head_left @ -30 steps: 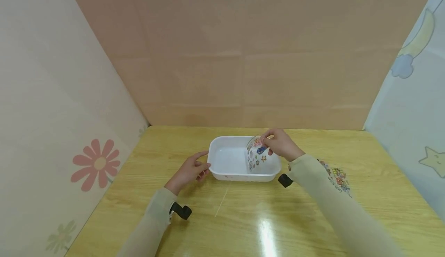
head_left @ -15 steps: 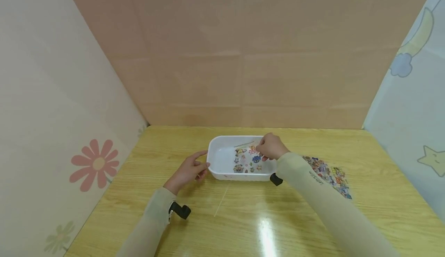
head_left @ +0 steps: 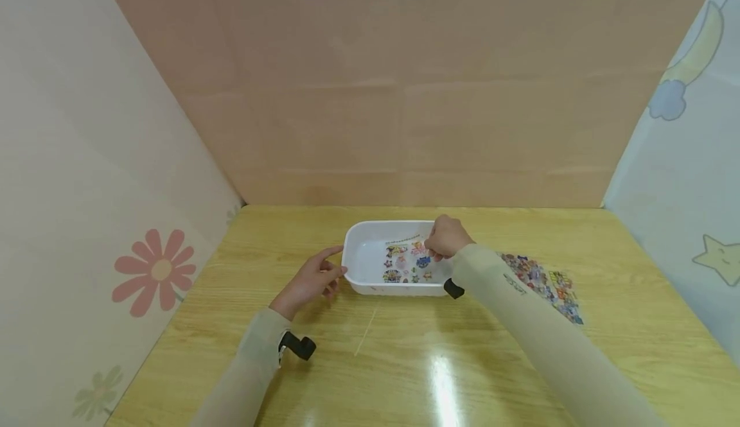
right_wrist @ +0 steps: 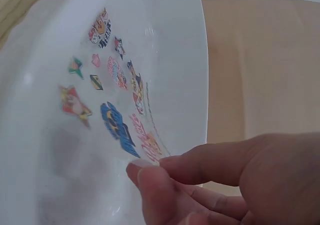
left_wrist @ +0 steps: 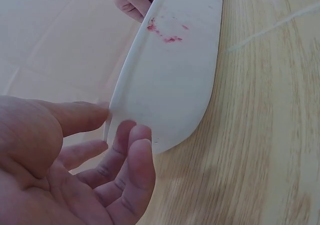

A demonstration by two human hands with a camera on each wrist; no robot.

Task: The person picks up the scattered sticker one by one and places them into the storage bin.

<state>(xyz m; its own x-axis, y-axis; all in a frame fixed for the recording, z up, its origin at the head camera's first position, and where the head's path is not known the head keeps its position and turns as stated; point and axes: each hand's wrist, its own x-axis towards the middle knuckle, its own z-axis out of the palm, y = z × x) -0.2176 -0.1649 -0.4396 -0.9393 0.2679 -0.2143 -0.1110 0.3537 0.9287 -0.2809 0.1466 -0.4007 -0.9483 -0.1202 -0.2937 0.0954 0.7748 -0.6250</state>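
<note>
A white rectangular tray point(head_left: 361, 266) stands on the wooden table. Inside it lies a clear sticker sheet point(head_left: 407, 266) printed with small colourful cartoon stickers, spread over the middle and right of the tray floor. My right hand point(head_left: 448, 237) pinches the sheet's right part between thumb and finger; the right wrist view shows those fingertips point(right_wrist: 160, 185) at its edge. My left hand point(head_left: 312, 277) touches the tray's left end from outside, thumb and forefinger against the rim and the other fingers loosely bent. Red marks point(left_wrist: 170, 37) show on the tray's outer side.
A second sheet crowded with colourful stickers point(head_left: 549, 286) lies on the table point(head_left: 405, 363) right of the tray, partly under the right sleeve point(head_left: 520, 305). A thin pale strip point(head_left: 365, 332) lies in front of the tray. Brown covering point(head_left: 399, 125) rises behind the table.
The sticker sheet was tilted up in the tray's right half a second ago and now lies flat, farther left. My right hand has moved left with it. My left hand has stayed at the tray.
</note>
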